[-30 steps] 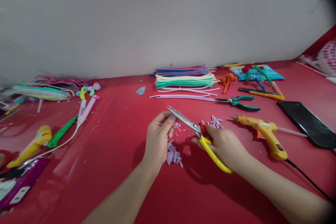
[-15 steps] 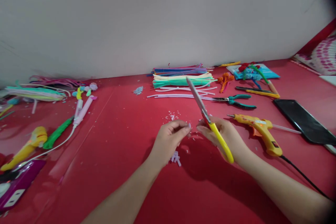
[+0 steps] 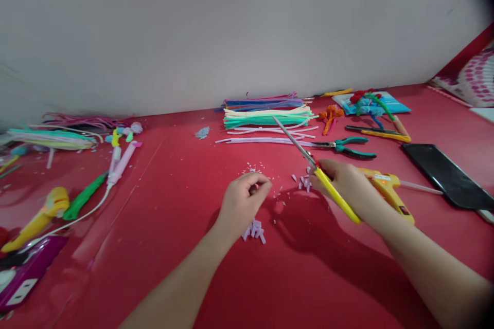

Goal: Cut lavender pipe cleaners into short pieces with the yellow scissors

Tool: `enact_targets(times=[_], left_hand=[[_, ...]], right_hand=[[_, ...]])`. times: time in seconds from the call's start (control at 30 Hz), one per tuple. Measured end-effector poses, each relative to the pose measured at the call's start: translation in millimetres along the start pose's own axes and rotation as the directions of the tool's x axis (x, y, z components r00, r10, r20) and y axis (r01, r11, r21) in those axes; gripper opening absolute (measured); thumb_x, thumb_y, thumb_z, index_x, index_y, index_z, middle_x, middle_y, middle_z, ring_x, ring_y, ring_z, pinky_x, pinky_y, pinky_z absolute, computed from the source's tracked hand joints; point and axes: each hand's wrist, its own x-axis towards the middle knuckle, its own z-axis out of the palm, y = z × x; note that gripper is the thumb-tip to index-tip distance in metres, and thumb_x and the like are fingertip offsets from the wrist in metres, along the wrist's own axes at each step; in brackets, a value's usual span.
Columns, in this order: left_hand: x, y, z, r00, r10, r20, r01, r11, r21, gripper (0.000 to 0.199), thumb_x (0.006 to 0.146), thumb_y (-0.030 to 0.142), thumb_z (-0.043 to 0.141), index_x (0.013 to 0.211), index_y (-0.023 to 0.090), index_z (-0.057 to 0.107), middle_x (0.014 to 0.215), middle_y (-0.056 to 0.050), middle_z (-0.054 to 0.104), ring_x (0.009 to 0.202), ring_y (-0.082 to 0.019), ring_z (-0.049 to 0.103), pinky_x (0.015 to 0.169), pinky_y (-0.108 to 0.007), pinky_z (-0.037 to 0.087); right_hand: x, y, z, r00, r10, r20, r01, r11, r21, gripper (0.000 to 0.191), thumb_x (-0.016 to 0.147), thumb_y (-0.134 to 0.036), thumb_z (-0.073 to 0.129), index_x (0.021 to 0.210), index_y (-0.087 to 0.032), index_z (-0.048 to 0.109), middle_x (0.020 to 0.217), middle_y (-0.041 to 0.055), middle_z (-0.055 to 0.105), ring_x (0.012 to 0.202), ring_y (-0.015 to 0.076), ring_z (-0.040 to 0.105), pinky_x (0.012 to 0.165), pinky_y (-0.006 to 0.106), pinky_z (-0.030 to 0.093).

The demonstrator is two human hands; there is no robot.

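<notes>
Yellow-handled scissors [image 3: 335, 193] are in my right hand [image 3: 343, 185], their blades pointing up and to the left. Beside that hand lies a small group of lilac cut pieces [image 3: 305, 181]. My left hand [image 3: 243, 198] has its thumb and index finger curled together; whatever is between the fingertips is too small to make out. Just below it, short lilac pieces [image 3: 254, 230] form a second pile on the red table [image 3: 173, 247]. Tiny pale clippings [image 3: 251, 168] are scattered beyond my left hand.
Bundled pipe cleaners [image 3: 268, 119] and teal-handled pliers [image 3: 353, 148] lie at the back. On the right are a yellow glue gun [image 3: 393, 195], partly behind my hand, and a black phone [image 3: 447, 175]. A purple power strip [image 3: 34, 270] is at the left.
My right hand has moved right with the scissors, uncovering the lilac pieces beside it and covering the glue gun's front. My left hand has shifted slightly left, away from the right hand.
</notes>
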Motion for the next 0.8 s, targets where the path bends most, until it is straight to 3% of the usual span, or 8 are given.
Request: enact_targets(times=[0.1,0.27,0.33,0.43,0.57,0.7,0.8], left_hand=[[6,-8,-5.2,0.997,0.045,-0.068,-0.039,0.996,0.086,0.011,0.07,0.024,0.051,0.068,0.021,0.061,0.064,-0.001,0.056,0.059,-0.013,0.047,0.056,-0.022,0.033],[11,-18,-11.0,0.987,0.148,-0.067,-0.121,0.945,0.305,0.016,0.072,0.026,0.049,0.059,0.019,0.056,0.066,-0.001,0.052,0.06,-0.012,0.046,0.059,-0.024,0.033],[12,-21,-12.1,0.982,0.17,-0.078,-0.129,0.916,0.38,0.017,0.073,0.026,0.048,0.059,0.018,0.053,0.072,-0.002,0.052,0.062,-0.012,0.047,0.062,-0.025,0.035],[10,-19,-8.1,0.974,0.205,-0.093,-0.137,0.868,0.478,0.01,0.072,0.025,0.05,0.079,0.019,0.053,0.092,-0.006,0.05,0.081,-0.016,0.05,0.071,-0.029,0.038],[3,-12,7.5,0.966,0.257,0.024,-0.221,0.775,0.592,0.048,0.069,0.037,0.053,0.111,0.019,0.039,0.121,-0.013,0.037,0.114,-0.025,0.032,0.092,-0.041,0.027],[-1,-9,24.9,0.959,0.231,0.166,-0.278,0.64,0.716,0.072,0.066,0.056,0.045,0.124,0.017,0.027,0.134,-0.014,0.021,0.123,-0.029,0.017,0.097,-0.048,0.015],[1,-12,38.2,0.954,0.225,0.199,-0.291,0.533,0.794,0.088,0.063,0.066,0.038,0.129,0.013,0.016,0.137,-0.017,0.014,0.125,-0.03,0.008,0.098,-0.05,0.01]], right_hand=[[9,13,-3,1.0,0.011,-0.006,-0.013,0.955,-0.296,0.023,0.071,-0.035,0.037,0.067,-0.018,0.051,0.055,0.003,0.054,0.049,0.0125,0.046,0.044,0.022,0.023],[13,18,0,0.997,0.056,0.055,-0.024,0.879,-0.476,0.03,0.074,-0.039,0.032,0.073,-0.018,0.053,0.06,0.0081,0.059,0.052,0.0181,0.052,0.044,0.024,0.02],[12,16,-1,0.997,0.071,0.033,-0.046,0.874,-0.483,0.029,0.075,-0.038,0.033,0.074,-0.018,0.053,0.061,0.0083,0.059,0.054,0.0186,0.053,0.044,0.024,0.021],[12,13,-3,0.998,0.055,-0.028,-0.062,0.892,-0.448,0.026,0.074,-0.037,0.035,0.077,-0.018,0.052,0.063,0.0073,0.059,0.055,0.0177,0.053,0.045,0.024,0.021],[11,12,-6,0.996,0.011,-0.09,-0.046,0.918,-0.393,0.023,0.071,-0.039,0.039,0.074,-0.019,0.051,0.061,0.005,0.057,0.053,0.0157,0.05,0.045,0.023,0.022],[9,10,-9,0.993,0.004,-0.114,-0.044,0.938,-0.344,0.024,0.07,-0.041,0.039,0.072,-0.019,0.05,0.06,0.0044,0.057,0.052,0.0142,0.048,0.045,0.023,0.02],[6,8,-11,0.992,-0.004,-0.126,-0.035,0.952,-0.303,0.024,0.07,-0.04,0.039,0.072,-0.019,0.05,0.061,0.0042,0.057,0.053,0.0135,0.047,0.045,0.022,0.019]])
